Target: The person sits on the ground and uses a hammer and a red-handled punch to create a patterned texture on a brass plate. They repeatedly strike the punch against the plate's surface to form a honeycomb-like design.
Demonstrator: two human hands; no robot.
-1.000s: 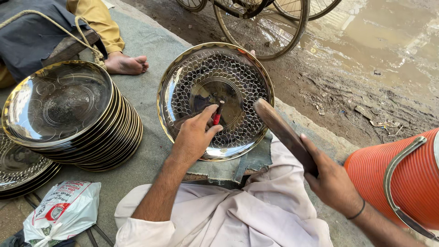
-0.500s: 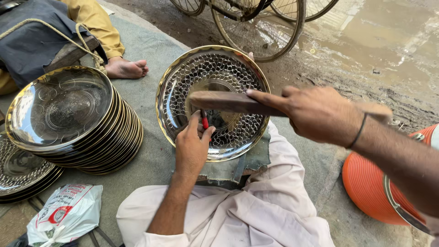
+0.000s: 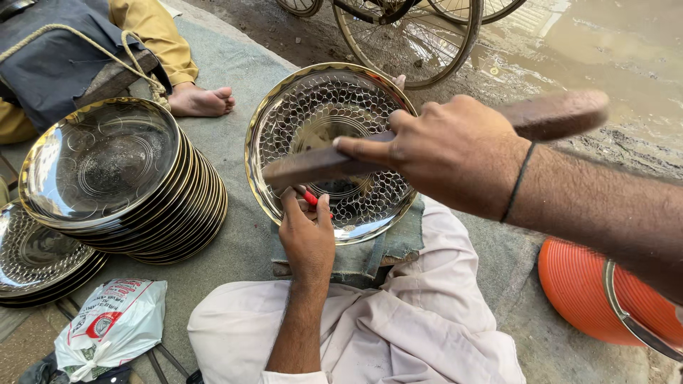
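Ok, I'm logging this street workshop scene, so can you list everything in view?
patterned plate: one, silver with gold rim, propped centre
punch tool: one, red, against the plate
wooden mallet: one, brown, over the plate
plate stack: one, gold-edged, left
second plate pile: one, far left
plastic bag: one, white, bottom left
cooler: one, orange, right
bicycle wheel: one, top
bare foot: another person's, top left
left hand: holds punch tool
right hand: grips wooden mallet

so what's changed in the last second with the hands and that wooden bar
The right hand swung the dark wooden bar from low at the right up and across, over the patterned round metal plate, nearer the red-handled punch. The left hand kept the punch on the plate; the stack of shiny plates stayed put.
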